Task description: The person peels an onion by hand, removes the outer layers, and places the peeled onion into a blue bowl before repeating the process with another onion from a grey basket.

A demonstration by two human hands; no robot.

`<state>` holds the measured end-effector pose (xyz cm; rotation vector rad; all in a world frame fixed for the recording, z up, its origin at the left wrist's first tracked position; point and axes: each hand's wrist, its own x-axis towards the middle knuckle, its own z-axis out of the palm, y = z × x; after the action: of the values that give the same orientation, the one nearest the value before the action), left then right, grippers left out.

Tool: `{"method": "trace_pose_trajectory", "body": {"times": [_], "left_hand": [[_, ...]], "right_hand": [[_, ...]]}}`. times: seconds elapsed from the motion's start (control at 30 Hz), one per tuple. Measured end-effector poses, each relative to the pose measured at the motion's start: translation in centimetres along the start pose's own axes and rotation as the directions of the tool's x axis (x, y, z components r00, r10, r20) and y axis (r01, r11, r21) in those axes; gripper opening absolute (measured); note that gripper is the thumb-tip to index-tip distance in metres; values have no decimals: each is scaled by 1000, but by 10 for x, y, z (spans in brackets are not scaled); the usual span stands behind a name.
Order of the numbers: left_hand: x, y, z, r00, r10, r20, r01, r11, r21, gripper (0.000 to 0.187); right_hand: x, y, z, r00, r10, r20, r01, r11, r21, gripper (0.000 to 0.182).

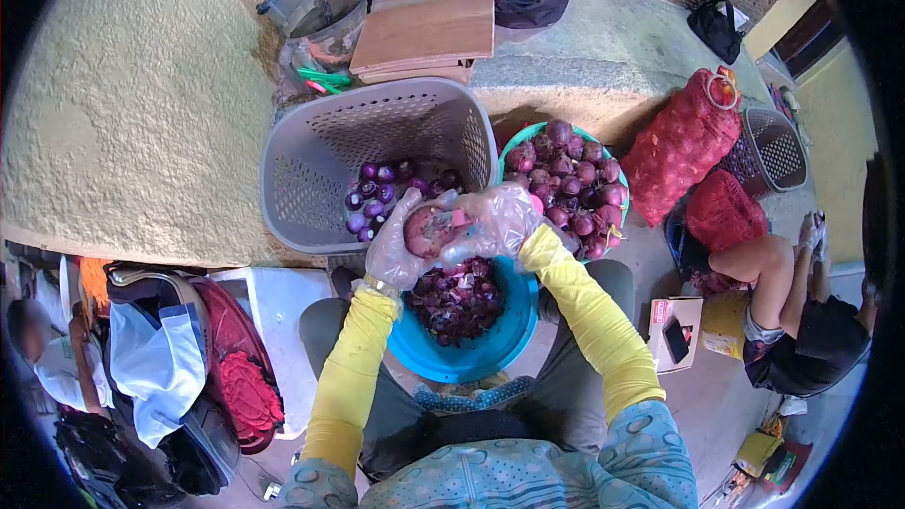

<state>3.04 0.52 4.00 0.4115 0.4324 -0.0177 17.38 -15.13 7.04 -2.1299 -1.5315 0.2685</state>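
My left hand (396, 247), in a clear plastic glove, grips a red onion (427, 232) from its left side. Fingers of my right hand (501, 222), gloved the same way, are closed on a small pink tool (459, 218) against the onion; its blade is hidden. Below both hands, a blue basin (516, 328) holds onion skins (459, 306). Beyond them, a grey perforated basket (311, 155) contains peeled purple onions (370, 196). To the right, unpeeled red onions (570, 170) fill a green-rimmed basin (510, 142).
A full red mesh sack (681, 146) leans near another grey basket (780, 151). Wooden boards (429, 33) lie on the ledge behind. Another person (801, 311) sits at right, near a box with a phone (676, 339). At left are bags (240, 358) and a further person (71, 363).
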Motion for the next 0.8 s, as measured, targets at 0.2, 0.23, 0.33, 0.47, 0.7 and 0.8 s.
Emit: {"method": "trace_pose_trajectory", "body": {"times": [0.2, 0.23, 0.33, 0.47, 0.7, 0.8], "left_hand": [[32, -29, -58, 911, 365, -192, -321, 920, 227, 30], [31, -31, -62, 912, 363, -191, -319, 920, 226, 30], [16, -30, -28, 905, 370, -211, -381, 925, -11, 29], [21, -39, -32, 802, 567, -189, -559, 823, 99, 26], [18, -8, -14, 965, 261, -6, -258, 953, -159, 50], [16, -7, -8, 964, 264, -22, -260, 959, 115, 43]], "right_hand": [[-4, -3, 24, 1000, 10, -13, -11, 996, -86, 67], [-5, 0, 33, 999, 36, -33, -37, 999, -16, 66], [-5, -14, 34, 993, 109, -45, -107, 993, 49, 62], [-5, -11, 45, 987, 160, -31, -160, 987, 3, 56], [0, -1, 8, 990, 136, -32, -134, 990, 44, 59], [-1, -7, -1, 989, 150, 5, -150, 988, 46, 63]]}}
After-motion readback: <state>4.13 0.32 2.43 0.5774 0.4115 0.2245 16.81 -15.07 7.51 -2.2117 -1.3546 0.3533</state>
